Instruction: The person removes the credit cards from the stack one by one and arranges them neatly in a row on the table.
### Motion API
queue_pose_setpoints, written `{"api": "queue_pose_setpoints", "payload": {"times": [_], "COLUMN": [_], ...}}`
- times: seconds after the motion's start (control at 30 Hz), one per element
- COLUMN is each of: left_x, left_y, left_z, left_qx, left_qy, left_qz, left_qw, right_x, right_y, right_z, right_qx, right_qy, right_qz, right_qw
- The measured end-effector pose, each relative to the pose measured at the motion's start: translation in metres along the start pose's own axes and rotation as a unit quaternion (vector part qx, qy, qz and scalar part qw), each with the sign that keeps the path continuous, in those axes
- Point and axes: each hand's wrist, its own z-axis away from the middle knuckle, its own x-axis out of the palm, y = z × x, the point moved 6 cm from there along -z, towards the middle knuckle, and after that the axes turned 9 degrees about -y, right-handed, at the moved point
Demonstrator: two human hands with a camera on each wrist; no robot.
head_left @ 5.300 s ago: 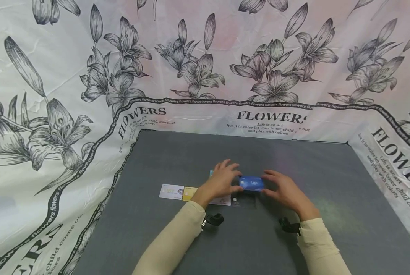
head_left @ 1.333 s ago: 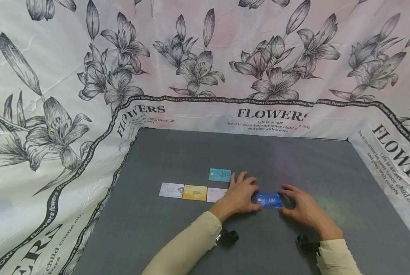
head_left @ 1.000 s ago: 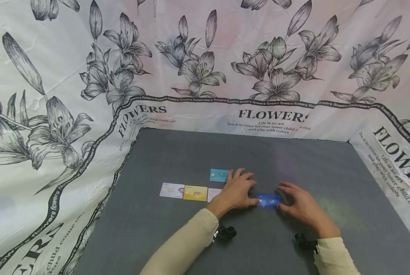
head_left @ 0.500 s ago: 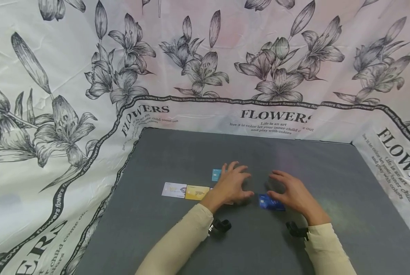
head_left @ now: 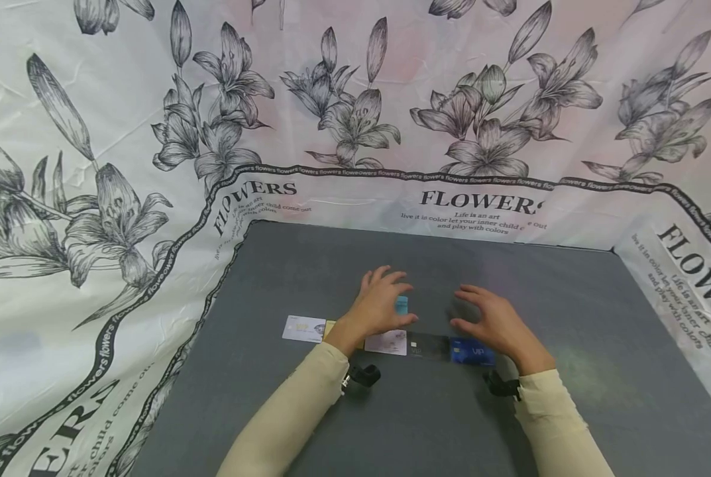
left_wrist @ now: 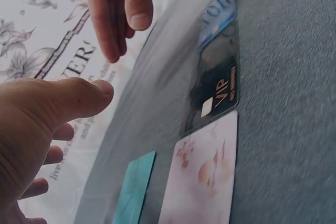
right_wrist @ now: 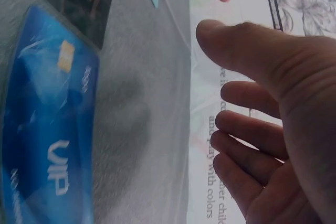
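Note:
My left hand [head_left: 376, 306] is held over the teal card [head_left: 401, 305], fingers spread and holding nothing; it hides most of that card. To the right my right hand [head_left: 501, 324] hovers behind and above the blue VIP card [head_left: 470, 352], its fingers apart and no card between them. The blue card lies flat at the right end of a row, edge to edge with the black VIP card [head_left: 429, 346]. Left of the black one come the pink card [head_left: 389, 342], the yellow card [head_left: 329, 327], partly hidden by my left wrist, and the white card [head_left: 303, 328].
The cards lie on a dark grey tabletop [head_left: 427, 424]. A flower-printed white cloth [head_left: 343, 195] rises behind the table and along its sides. Each wrist carries a black strapped camera, such as the left one [head_left: 364, 375].
The blue card, earlier held between both hands behind the black card, now lies at the row's right end. Both hands have let go, lifted, and moved back and left.

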Motion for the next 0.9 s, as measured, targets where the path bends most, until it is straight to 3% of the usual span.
{"api": "queue_pose_setpoints", "payload": {"times": [0.43,0.9], "left_x": [-0.015,-0.014], "left_y": [-0.032,-0.071], "left_z": [0.011,0.020], "left_qx": [-0.017,-0.041], "left_qy": [0.008,0.000], "left_qz": [0.009,0.054], "left_qw": [0.9998,0.9977], "right_x": [0.005,0.020], "right_y": [-0.015,-0.028], "right_z": [-0.030,-0.055], "right_qx": [-0.023,-0.029], "right_qy": [-0.005,-0.025], "right_qz": [-0.010,-0.030], "right_qw": [1.000,0.999]}}
